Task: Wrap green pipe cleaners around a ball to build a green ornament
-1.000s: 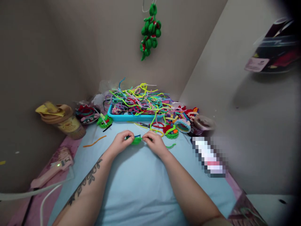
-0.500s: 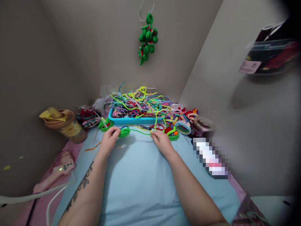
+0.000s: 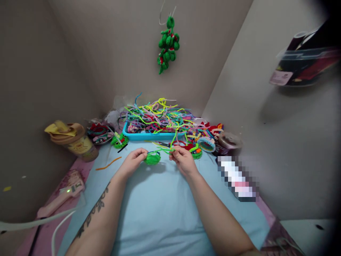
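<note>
My left hand [image 3: 134, 161] pinches a small coiled green pipe-cleaner piece [image 3: 152, 158] just above the light blue cloth [image 3: 160, 209]. My right hand [image 3: 182, 159] pinches the free end of its green pipe cleaner [image 3: 165, 151], which runs from the coil to my fingers. The two hands are close together, the coil between them. Behind them stands a turquoise tray [image 3: 149, 136] heaped with pipe cleaners of many colours [image 3: 157, 115].
A tan cup with yellow paper [image 3: 73, 140] stands at the left, a pink glue gun [image 3: 62, 197] lies near the left edge. Finished pipe-cleaner figures [image 3: 198, 144] and a round lidded tub [image 3: 229, 140] lie to the right. An orange pipe cleaner [image 3: 108, 164] lies loose. A green bunch [image 3: 167, 42] hangs on the wall.
Half a second ago my hands were pulled apart with the green strand stretched between them; now they have come back together and the coil sits lower, nearer the middle.
</note>
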### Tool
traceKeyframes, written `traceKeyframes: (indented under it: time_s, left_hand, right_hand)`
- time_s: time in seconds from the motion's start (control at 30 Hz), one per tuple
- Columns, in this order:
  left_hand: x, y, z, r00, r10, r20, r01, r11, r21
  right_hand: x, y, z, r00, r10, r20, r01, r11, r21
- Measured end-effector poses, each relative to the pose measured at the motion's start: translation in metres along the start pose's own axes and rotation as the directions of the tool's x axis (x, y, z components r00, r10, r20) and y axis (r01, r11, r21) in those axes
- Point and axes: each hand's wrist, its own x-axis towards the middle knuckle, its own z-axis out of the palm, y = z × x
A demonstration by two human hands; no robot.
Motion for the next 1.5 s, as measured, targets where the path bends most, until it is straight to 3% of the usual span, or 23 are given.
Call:
traceKeyframes:
  time_s: [0.1, 0.4, 0.57, 0.77, 0.93, 1.17, 1.27, 1.37, 1.5]
  left_hand:
    - [0.001, -0.005, -0.001, 1.0, -0.011, -0.013, 0.011, 0.999, -0.043]
    - [0.002, -0.009, -0.005, 0.994, -0.026, -0.107, 0.025, 1.0, -0.016]
    - [0.0, -0.002, 0.0, 0.998, -0.026, -0.049, 0.024, 0.999, -0.049]
    - [-0.005, 0.005, 0.011, 0.997, 0.0, 0.073, 0.017, 0.971, -0.238]
    - [-0.005, 0.0, 0.017, 0.995, 0.058, 0.082, -0.03, 0.95, -0.31]
    - [-0.005, 0.001, 0.022, 0.996, 0.065, 0.066, -0.05, 0.978, -0.201]
    - [-0.005, 0.002, 0.024, 0.995, 0.044, 0.086, -0.034, 0.994, -0.108]
    - [-0.003, 0.002, 0.024, 0.998, 0.063, 0.014, -0.062, 0.998, -0.028]
    - [-0.004, 0.006, 0.023, 0.996, 0.091, -0.002, -0.09, 0.992, 0.083]
  right_hand:
    - [-0.001, 0.002, 0.002, 0.998, 0.053, -0.026, -0.051, 0.996, 0.071]
    - [0.001, 0.001, 0.0, 0.996, 0.024, -0.08, -0.018, 0.997, 0.077]
    - [0.001, 0.002, 0.001, 0.994, 0.098, -0.046, -0.09, 0.986, 0.139]
    - [0.001, 0.011, 0.005, 0.968, 0.25, 0.002, -0.239, 0.92, 0.312]
    - [-0.001, 0.022, 0.012, 0.947, 0.32, -0.021, -0.294, 0.893, 0.341]
    - [-0.004, 0.027, 0.021, 0.97, 0.207, -0.129, -0.182, 0.967, 0.18]
    - [-0.004, 0.028, 0.02, 0.983, 0.158, -0.097, -0.149, 0.985, 0.092]
    - [0.0, 0.028, 0.013, 0.985, 0.157, -0.072, -0.157, 0.988, 0.006]
    - [0.006, 0.022, 0.003, 0.974, 0.035, -0.224, -0.062, 0.991, -0.116]
